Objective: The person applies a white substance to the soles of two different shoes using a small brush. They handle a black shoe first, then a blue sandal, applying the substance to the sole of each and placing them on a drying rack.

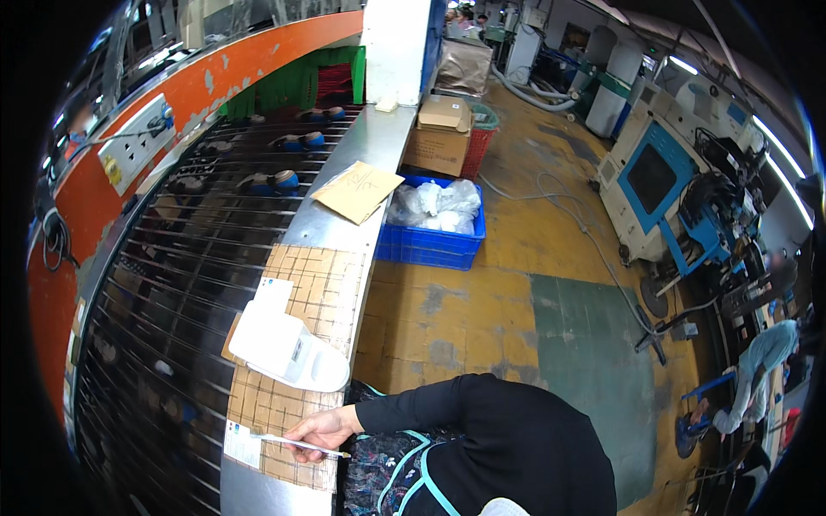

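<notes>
My right hand (314, 434), in a black sleeve, is closed around a slim white stick (297, 444). It looks like a pen or thin brush; I cannot tell which. The hand hovers above a brown cardboard sheet (267, 397) marked with dark crossing lines, on a metal ledge. A white card (241, 444) with small coloured marks lies by the stick's left end. Beyond the hand rests a white plastic holder (288, 348) with a rounded end, a second white card (272, 294) next to it. My left hand does not show.
A rack of dark bars (198, 249) on the left carries several shoes (274, 181). A brown envelope (357, 191) lies farther along the ledge. Beside it on the floor stand a blue crate (434, 247) with plastic bags and cardboard boxes (439, 142). Machines (662, 168) and a person (761, 370) are at right.
</notes>
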`<state>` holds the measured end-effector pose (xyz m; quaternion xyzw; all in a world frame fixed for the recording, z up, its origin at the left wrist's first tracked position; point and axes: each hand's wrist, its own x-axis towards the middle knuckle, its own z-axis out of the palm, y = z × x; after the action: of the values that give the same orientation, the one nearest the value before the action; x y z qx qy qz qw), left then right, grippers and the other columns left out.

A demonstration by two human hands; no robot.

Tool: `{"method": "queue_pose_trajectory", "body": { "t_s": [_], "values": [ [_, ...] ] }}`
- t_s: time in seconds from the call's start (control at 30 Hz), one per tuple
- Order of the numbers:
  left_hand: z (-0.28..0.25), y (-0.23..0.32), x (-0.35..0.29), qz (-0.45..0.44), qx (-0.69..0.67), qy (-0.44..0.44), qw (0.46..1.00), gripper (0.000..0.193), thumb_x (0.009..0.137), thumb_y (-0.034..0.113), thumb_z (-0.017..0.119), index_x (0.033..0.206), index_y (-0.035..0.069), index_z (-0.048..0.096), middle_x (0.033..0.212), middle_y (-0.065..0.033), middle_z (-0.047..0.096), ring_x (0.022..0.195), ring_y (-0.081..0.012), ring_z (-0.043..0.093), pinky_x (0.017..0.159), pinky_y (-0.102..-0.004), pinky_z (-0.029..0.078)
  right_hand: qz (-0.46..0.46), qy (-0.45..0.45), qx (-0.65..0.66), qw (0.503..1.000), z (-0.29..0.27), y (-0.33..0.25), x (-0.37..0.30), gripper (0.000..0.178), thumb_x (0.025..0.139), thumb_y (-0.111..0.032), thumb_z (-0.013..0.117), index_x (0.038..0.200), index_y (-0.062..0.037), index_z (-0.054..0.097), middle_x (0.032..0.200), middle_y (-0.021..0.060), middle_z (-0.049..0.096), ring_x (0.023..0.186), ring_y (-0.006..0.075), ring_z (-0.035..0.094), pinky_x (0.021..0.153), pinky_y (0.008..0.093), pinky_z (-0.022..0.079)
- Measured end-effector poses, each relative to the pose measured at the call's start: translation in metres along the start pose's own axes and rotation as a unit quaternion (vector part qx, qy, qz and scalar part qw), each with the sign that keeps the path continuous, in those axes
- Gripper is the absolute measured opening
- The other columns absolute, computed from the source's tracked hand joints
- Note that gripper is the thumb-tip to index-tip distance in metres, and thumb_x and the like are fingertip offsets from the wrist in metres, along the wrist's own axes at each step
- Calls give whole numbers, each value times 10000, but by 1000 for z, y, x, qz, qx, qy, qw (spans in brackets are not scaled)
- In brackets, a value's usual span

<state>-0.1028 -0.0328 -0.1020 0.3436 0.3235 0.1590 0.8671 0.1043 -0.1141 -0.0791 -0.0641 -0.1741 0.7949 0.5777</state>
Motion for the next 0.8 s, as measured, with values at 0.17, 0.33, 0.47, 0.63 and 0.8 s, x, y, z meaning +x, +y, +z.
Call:
{"method": "queue_pose_trajectory", "body": {
  "t_s": [0.17,0.33,0.47,0.63,0.8],
  "values": [
    [12,-32,-3,-54,24,11,998,483,1009,337,385,1415,77,355,1321,-195,529,1212,-259,526,1028,-393,427,-22,9,-5,1000,8,1,-6,255,997,-325,493,1002,-99,611,889,137,617,627,154,513,609,307,446],
    [18,-54,-8,-89,42,3,995,469,998,324,415,1387,65,385,1304,-191,543,1198,-260,536,1015,-393,436,-14,-16,8,1000,20,-4,-7,253,998,-312,493,1000,-88,610,869,139,619,636,156,509,593,288,437],
    [6,-76,-38,-121,49,13,991,457,989,314,439,1365,56,409,1290,-188,553,1186,-261,545,1005,-393,444,-39,142,-124,981,42,-2,-24,237,992,-273,519,1004,-50,599,873,92,623,624,119,555,536,245,448],
    [-11,-110,-90,-152,48,29,987,442,978,300,469,1337,44,439,1272,-185,567,1172,-262,555,992,-393,454,-72,213,-423,878,87,-41,-106,221,979,-208,567,1081,-27,645,898,35,671,743,77,604,627,206,476],
    [-14,-131,-128,-181,41,54,981,428,966,287,499,1309,32,470,1255,-181,580,1157,-263,566,978,-393,464,-167,462,-713,499,129,-81,-147,145,856,-151,699,979,-76,711,835,33,666,761,136,625,742,281,454]
  ]
}}
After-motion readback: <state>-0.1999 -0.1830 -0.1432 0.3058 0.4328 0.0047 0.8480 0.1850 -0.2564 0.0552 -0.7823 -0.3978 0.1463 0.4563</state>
